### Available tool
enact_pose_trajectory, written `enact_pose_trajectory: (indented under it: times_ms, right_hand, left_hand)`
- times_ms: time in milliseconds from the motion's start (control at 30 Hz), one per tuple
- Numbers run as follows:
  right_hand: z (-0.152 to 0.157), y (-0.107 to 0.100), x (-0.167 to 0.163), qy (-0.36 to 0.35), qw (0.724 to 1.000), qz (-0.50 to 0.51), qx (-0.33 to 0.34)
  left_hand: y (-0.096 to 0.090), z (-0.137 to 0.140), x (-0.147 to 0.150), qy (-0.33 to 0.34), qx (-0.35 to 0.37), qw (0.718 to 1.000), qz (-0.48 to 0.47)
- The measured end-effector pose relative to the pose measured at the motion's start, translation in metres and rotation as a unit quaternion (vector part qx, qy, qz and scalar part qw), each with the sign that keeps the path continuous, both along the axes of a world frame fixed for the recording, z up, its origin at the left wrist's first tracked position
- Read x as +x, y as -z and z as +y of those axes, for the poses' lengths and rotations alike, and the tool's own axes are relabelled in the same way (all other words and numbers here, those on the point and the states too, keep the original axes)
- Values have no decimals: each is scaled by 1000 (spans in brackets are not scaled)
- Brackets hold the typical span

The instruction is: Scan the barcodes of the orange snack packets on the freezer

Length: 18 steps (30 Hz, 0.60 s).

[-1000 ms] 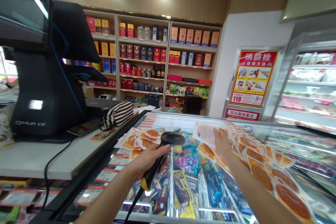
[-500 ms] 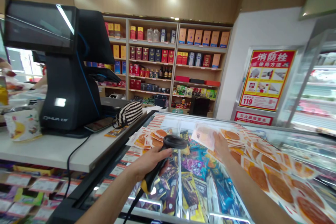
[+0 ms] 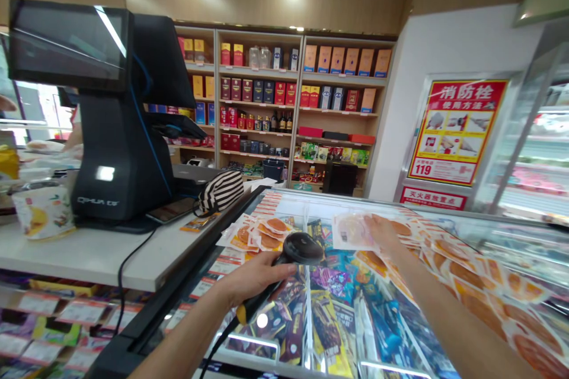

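A black handheld barcode scanner (image 3: 304,247) with a yellow band at its cable end is gripped in my left hand (image 3: 256,277), its head pointing away and to the right. My right hand (image 3: 383,232) pinches the right edge of a flat, pale packet (image 3: 352,232), its whitish back facing me. Both hands are over the glass top of a chest freezer (image 3: 284,204). Left of the scanner head lie several flat packets with round orange-brown pictures (image 3: 272,231). More such packets (image 3: 473,290) spread in overlapping rows under and right of my right arm.
Bagged ice creams (image 3: 329,320) show through the freezer glass. On the white counter (image 3: 133,257) at left stand a cash register (image 3: 122,154), a striped pouch (image 3: 222,191) and a white snack bag (image 3: 44,213). Shelves of boxes (image 3: 258,92) line the back.
My right hand has shifted slightly right, and the pale packet looks more level. The scanner has moved a little right and down in my left hand.
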State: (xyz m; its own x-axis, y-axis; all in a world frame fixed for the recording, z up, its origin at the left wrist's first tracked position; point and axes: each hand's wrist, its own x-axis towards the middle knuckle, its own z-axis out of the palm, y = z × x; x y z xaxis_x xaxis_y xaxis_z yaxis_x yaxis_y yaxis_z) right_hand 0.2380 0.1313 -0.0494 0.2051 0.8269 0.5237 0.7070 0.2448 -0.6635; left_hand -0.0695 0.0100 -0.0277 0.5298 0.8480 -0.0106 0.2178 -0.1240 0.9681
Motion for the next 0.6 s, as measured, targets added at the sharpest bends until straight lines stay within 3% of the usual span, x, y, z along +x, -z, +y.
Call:
enact_pose_trajectory:
  times_ms: [167,367,600]
  right_hand:
    - [-4,-16,-2,8,999,15,-42]
    - [-12,-17,-9,0,995,26,-101]
    - [-17,-23,-16,20,993,2,-120]
  left_hand:
    - [4,3,2,4,4,1000,1]
    - [1,4,3,24,16,1000,4]
    - [-6,4,4,57,17,998,9]
